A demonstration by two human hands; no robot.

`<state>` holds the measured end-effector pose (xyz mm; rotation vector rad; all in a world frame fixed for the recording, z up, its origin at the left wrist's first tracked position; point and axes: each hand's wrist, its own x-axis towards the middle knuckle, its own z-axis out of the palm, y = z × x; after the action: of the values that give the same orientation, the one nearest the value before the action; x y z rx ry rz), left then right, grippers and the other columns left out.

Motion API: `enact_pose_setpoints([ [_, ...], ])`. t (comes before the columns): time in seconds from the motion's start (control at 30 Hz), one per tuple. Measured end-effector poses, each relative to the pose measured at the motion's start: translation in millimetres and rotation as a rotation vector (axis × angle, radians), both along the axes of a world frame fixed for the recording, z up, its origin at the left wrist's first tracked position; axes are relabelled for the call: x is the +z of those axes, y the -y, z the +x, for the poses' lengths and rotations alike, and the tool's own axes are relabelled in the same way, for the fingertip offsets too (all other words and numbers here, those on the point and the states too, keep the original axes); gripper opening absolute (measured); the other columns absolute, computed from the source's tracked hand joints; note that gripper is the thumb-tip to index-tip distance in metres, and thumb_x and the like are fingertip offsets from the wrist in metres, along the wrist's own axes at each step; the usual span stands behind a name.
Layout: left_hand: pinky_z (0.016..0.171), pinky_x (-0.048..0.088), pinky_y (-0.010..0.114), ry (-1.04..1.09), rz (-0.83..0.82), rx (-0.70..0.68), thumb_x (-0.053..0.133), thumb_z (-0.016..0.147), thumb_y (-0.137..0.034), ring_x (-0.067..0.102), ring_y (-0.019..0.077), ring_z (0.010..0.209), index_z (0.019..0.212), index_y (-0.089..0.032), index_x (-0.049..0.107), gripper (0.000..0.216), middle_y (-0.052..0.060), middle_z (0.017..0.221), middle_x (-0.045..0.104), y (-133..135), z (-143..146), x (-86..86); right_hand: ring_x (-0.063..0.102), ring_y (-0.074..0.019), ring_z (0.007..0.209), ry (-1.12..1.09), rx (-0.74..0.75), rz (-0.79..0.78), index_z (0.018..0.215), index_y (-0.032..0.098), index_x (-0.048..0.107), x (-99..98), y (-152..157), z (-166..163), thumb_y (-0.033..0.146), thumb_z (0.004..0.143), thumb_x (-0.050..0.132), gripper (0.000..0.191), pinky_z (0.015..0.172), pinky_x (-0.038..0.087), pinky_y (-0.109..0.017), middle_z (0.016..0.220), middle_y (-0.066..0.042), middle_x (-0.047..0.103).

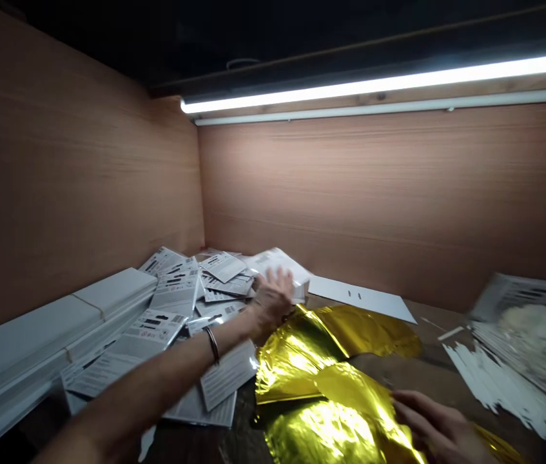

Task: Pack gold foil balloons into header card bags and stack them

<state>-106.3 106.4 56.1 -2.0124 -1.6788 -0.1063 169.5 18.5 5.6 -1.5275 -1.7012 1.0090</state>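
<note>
The right hand (pixel 434 428) is nearest, its fingers laid on the near edge of the crumpled gold foil sheet (pixel 331 361); whether it pinches the foil I cannot tell. Past the foil's far left corner, the left hand (pixel 275 293) has its fingers spread over a loose heap of white printed packets (pixel 176 303). It would probably work best to close on the edge of one top packet while keeping the foil pinned flat. Just behind the foil lies a flat white sheet (pixel 360 298).
</note>
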Motion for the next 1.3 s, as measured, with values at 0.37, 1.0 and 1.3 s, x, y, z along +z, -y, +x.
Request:
enact_pose_setpoints([
  [0.37, 0.070, 0.028, 0.060, 0.180, -0.122, 0.322, 0.035, 0.078, -0.017, 0.043, 0.0414, 0.095, 0.108, 0.003, 0.042, 0.037, 0.028, 0.099, 0.050, -91, -99, -4.5, 0.056, -0.0173, 0.078, 0.702, 0.066, 0.403, 0.082, 0.020, 0.057, -12.4, -14, 9, 0.024, 0.078, 0.035, 0.022, 0.068, 0.044, -0.028, 0.085, -0.006, 0.059],
  [1.0, 0.092, 0.007, 0.056, 0.295, -0.643, -0.696, 0.024, 0.069, -0.065, 0.006, 0.0322, 0.121, 0.127, -0.022, 0.022, 0.072, 0.014, 0.134, 0.016, 8, 38, -73.3, 0.044, -0.0239, 0.090, 0.790, 0.331, 0.255, 0.111, 0.023, 0.045, -16.0, -186, 2, 0.036, 0.061, 0.057, 0.054, 0.078, 0.032, -0.035, 0.095, -0.006, 0.054],
  [1.3, 0.092, 0.008, 0.055, 0.295, -0.588, -0.825, 0.024, 0.067, -0.067, 0.011, 0.0323, 0.121, 0.125, -0.024, 0.026, 0.072, 0.012, 0.133, 0.020, -13, 45, -74.3, 0.046, -0.0234, 0.090, 0.759, 0.397, 0.194, 0.109, 0.031, 0.048, -5.6, -204, 4, 0.026, 0.043, 0.067, 0.068, 0.074, 0.034, -0.032, 0.096, -0.002, 0.054],
])
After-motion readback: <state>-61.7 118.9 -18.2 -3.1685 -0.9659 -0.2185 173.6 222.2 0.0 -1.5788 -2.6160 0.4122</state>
